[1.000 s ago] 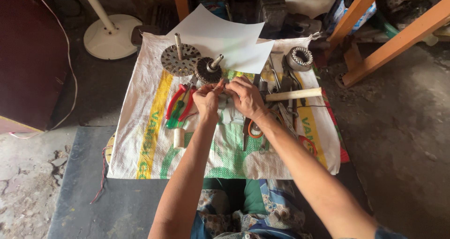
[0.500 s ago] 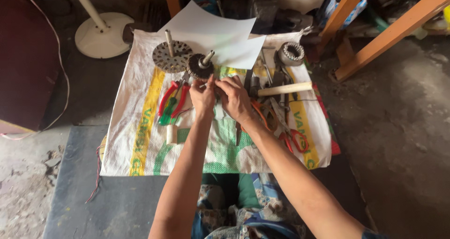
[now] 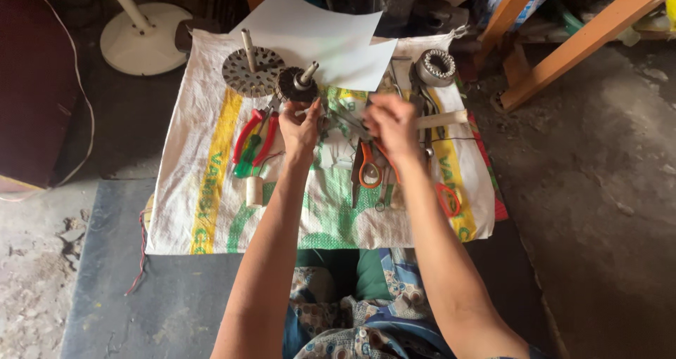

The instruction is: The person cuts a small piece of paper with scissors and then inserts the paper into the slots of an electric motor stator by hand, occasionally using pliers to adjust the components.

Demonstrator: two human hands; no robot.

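Seen from above, two bare forearms reach away from the viewer over a white woven sack point(image 3: 211, 211) with yellow and green printing, spread flat on the floor as a work mat. The left hand point(image 3: 301, 125) is loosely curled, its fingers pinched on something small and thin near the tips; what it is cannot be made out. Just beyond this hand, nearly touching it, stands a dark round motor rotor point(image 3: 296, 83) with a pale shaft pointing up. The right hand point(image 3: 391, 122) is also curled, narrow rather than spread, its fingertips closed on a small item too blurred to identify. The two hands are near each other but apart.

To the far left of the rotor lies a round slotted metal disc point(image 3: 248, 72) with a shaft. Left of the left hand lie red-handled pliers point(image 3: 248, 134) and a small pale cylinder point(image 3: 254, 190). Under and near the right hand lie orange-handled scissors point(image 3: 370, 170), and a wooden handle point(image 3: 442, 119) juts out to its right. At the far right of the sack sits a ring-shaped motor stator point(image 3: 435, 66). White paper sheets point(image 3: 320, 35) cover the far edge.
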